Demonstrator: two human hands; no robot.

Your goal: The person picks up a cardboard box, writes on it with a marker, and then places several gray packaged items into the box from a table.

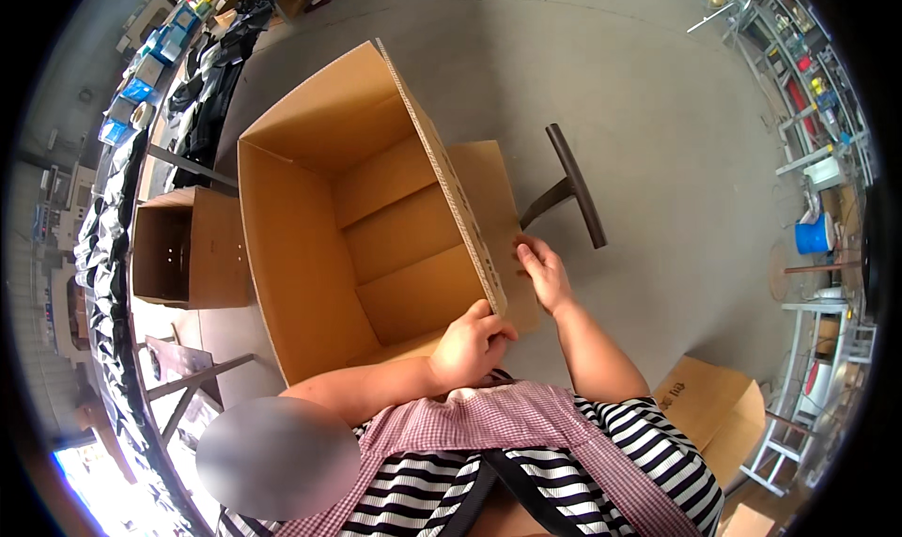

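Observation:
A large brown cardboard box (291, 246) stands in front of me with its top open and nothing inside it. My left hand (473, 342) is closed over its near right corner, fingers curled round the rim. Just outside the box's right wall is my right hand (545, 274), with loosely bent fingers and the thumb a little apart. Its fingertips are at the edge of a flat brown cardboard piece (490, 185) beside the box. Whether they touch that piece, I cannot tell.
A dark T-shaped metal leg (578, 185) sticks out right of the cardboard. A smaller open box (216, 250) stands at left, by a long table with black items (197, 114). Another carton (709, 405) lies near right. Metal shelves (817, 114) line the right side.

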